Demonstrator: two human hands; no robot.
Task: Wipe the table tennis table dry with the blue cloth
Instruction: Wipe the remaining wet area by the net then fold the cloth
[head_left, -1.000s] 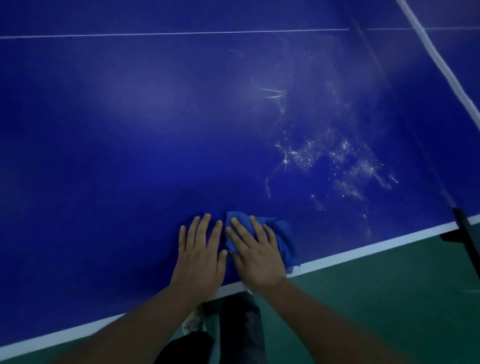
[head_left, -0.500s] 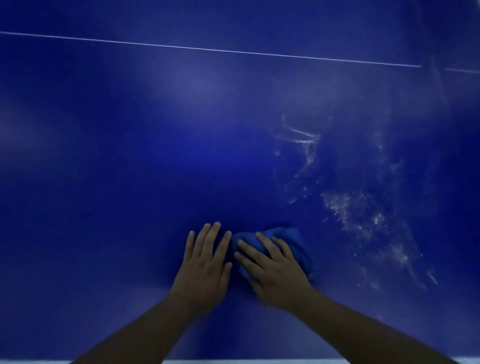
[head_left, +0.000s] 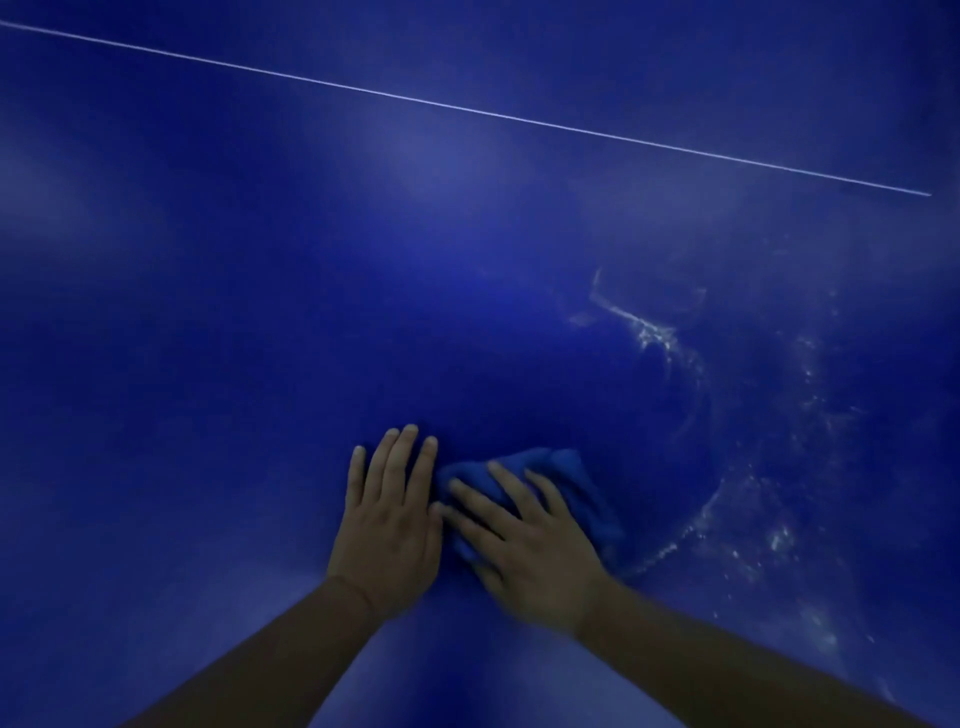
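Bare left grip (head_left: 387, 525) and right grip (head_left: 530, 545)

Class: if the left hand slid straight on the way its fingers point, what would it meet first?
Nothing, seemingly: the left hand faces only bare table tennis table as far as the painted white line.

Under my hands, surface (head_left: 249, 374): hard deep-blue board, smooth, semi-matt, soft pale sheen patches beyond cloth. Under my right hand (head_left: 524, 551), blue cloth (head_left: 569, 470): soft fabric, matt, no shine, bunched into folds; weave too blurred to tell. My fingers (head_left: 506, 491) flat on it. Right of cloth: wet film on board, glistening droplets and streaks (head_left: 652, 332), speckled white glare. Left of cloth, under my left hand (head_left: 387, 535): board looks dry, even, dull. Far beyond cloth: thin white line (head_left: 467, 110), painted look, flat, matt.
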